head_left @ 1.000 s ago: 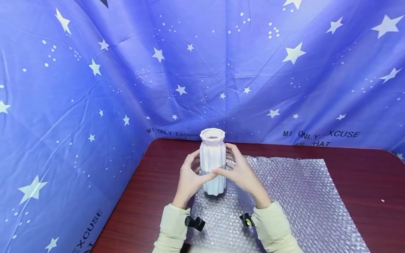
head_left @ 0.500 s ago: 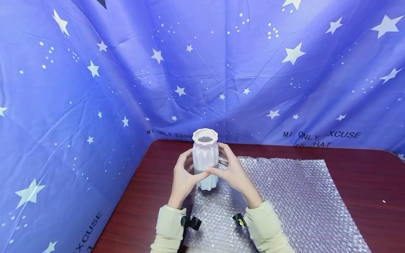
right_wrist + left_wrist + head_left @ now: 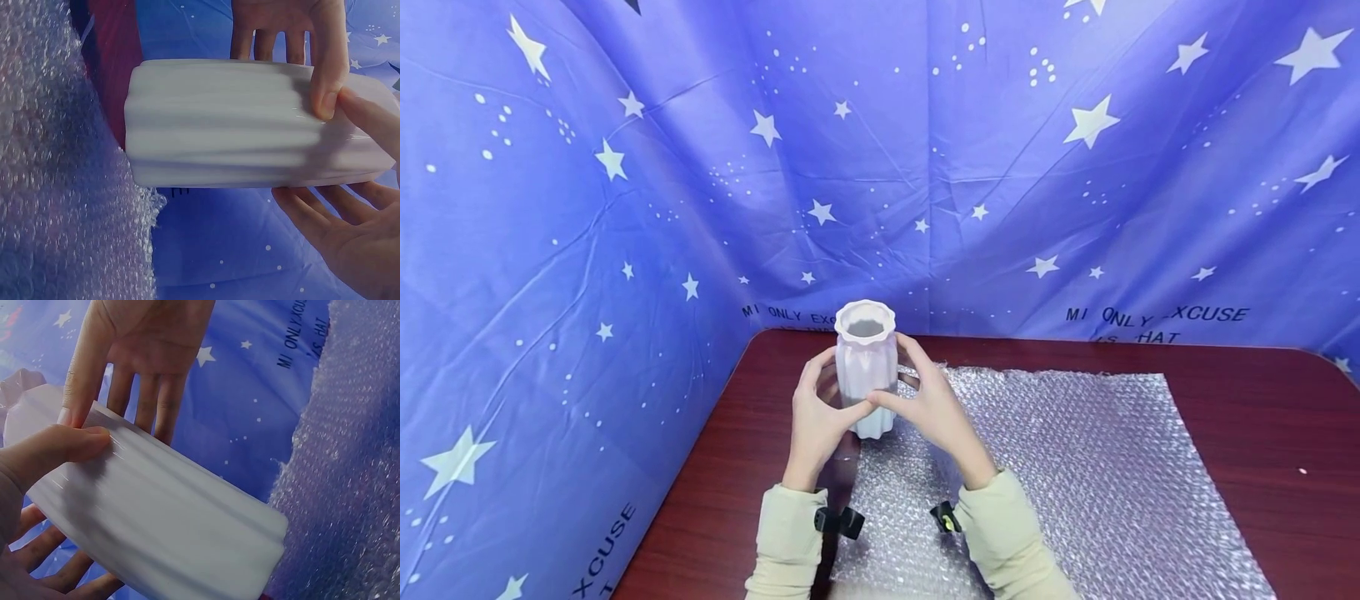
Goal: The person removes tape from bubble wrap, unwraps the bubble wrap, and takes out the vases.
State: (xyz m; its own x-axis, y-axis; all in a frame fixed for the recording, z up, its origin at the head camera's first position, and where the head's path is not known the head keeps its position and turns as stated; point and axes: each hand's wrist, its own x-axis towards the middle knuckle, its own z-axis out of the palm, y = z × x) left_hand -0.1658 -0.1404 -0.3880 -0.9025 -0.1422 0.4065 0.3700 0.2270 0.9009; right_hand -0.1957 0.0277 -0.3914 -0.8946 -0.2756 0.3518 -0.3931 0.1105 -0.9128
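A white fluted vase [image 3: 867,367] with a scalloped rim is held mouth up between both hands, its opening tipped a little toward the head camera. My left hand [image 3: 817,417] grips its left side, and my right hand [image 3: 934,410] grips the right side. The two thumbs meet across the vase's front, as the left wrist view of the vase [image 3: 169,500] shows. In the right wrist view, the base of the vase [image 3: 150,125] stands free of any fingers. The fingertips behind the vase are partly hidden.
A sheet of bubble wrap [image 3: 1075,467] lies flat across the dark red wooden table [image 3: 1262,417], its left edge near the vase. Blue star-printed cloth [image 3: 1000,150] hangs behind and along the left side. A tiny white speck [image 3: 1302,471] sits at the table's right.
Both hands have carried the vase to the left and slightly up in view, toward the bubble wrap's left edge. Its mouth has tipped more toward the head camera. The grip looks the same.
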